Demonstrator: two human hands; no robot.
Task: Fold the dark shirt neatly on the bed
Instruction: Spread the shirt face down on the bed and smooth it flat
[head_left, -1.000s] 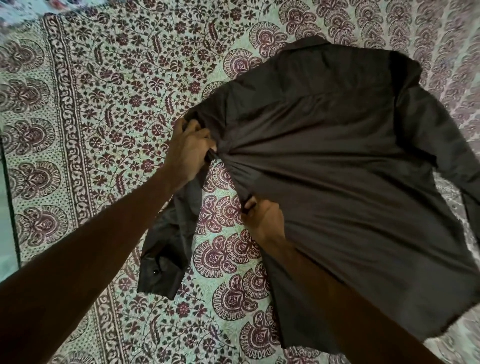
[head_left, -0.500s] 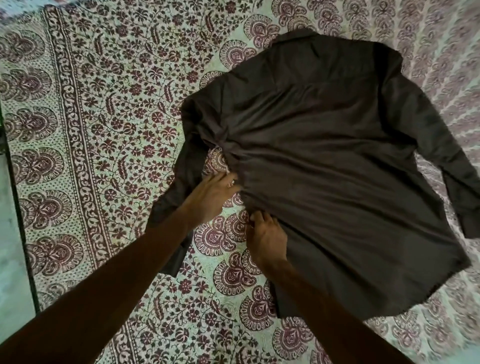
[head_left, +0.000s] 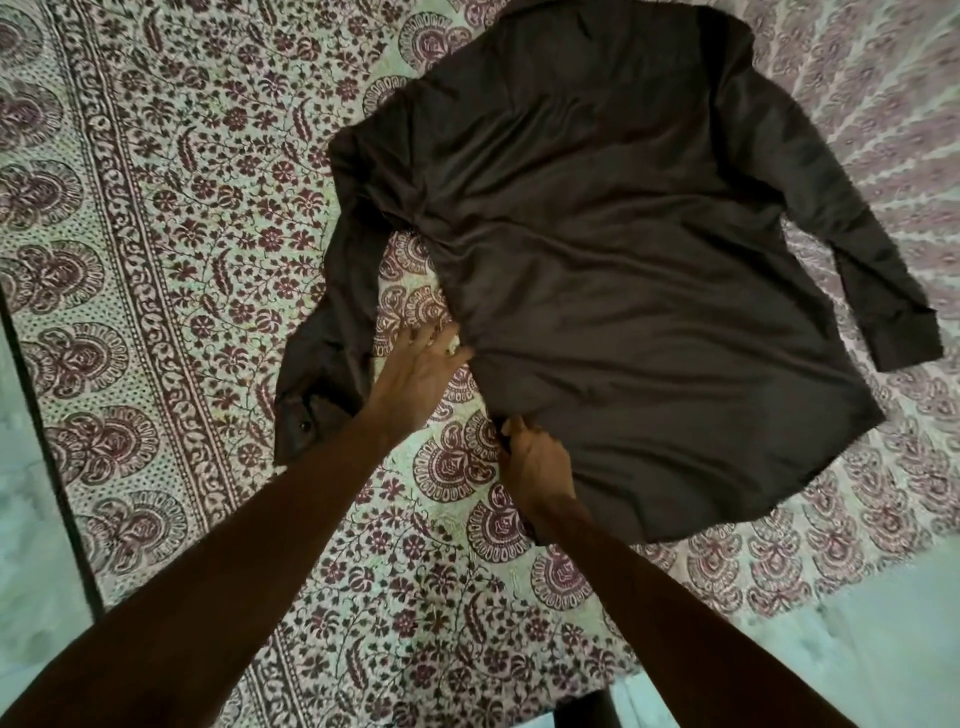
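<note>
The dark shirt (head_left: 623, 270) lies spread back-up on the patterned bedsheet (head_left: 171, 218), collar at the far end. Its left sleeve (head_left: 332, 332) trails down to a buttoned cuff; its right sleeve (head_left: 852, 249) reaches to the right. My left hand (head_left: 421, 369) rests on the sheet with fingers spread, fingertips touching the shirt's left side seam. My right hand (head_left: 535, 462) grips the shirt's side edge lower down near the hem, fingers curled into the fabric.
The bedsheet has a maroon floral print with a border strip along the left. The bed's edge (head_left: 47, 441) runs down the left, pale floor beyond it. Floor also shows at the bottom right (head_left: 857, 649).
My left hand let go of the shirt's armpit area and moved down to the side seam, opening flat. My right hand stays gripping the edge. The shirt now lies flatter.
</note>
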